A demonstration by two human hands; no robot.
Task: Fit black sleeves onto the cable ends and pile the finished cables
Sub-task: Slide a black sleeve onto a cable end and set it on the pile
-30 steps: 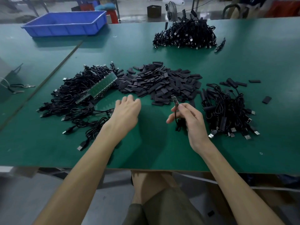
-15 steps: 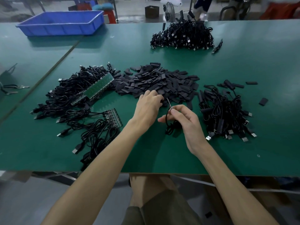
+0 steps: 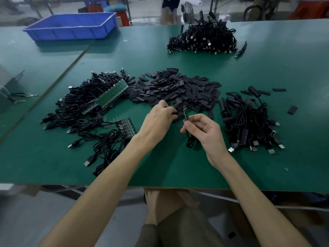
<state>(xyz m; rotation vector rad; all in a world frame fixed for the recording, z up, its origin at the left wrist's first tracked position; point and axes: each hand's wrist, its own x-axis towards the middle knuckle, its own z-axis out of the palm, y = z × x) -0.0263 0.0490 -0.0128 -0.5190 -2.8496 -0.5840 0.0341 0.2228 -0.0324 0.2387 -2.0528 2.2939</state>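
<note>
pinching a cable (image 3: 185, 114) end upright, the fingers (image 3: 195, 118) of the right hand (image 3: 204, 134) curl above the tabletop (image 3: 160, 168), with the coil under the palm; the left hand (image 3: 157, 122), palm down, reaches into the sleeve pile (image 3: 178, 90), its tips buried, so i cannot tell whether they grip anything.

Left hand (image 3: 157, 120) at the edge of the sleeve heap (image 3: 178, 90), cable end (image 3: 185, 114) upright between fingers (image 3: 189, 124) of the right hand (image 3: 206, 134)

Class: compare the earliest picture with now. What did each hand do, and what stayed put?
The left hand moved forward and right to the sleeve pile, fingers now in its near edge; a grasp cannot be confirmed. The right hand still pinches the cable end upright. The cable heaps stayed put.
</note>
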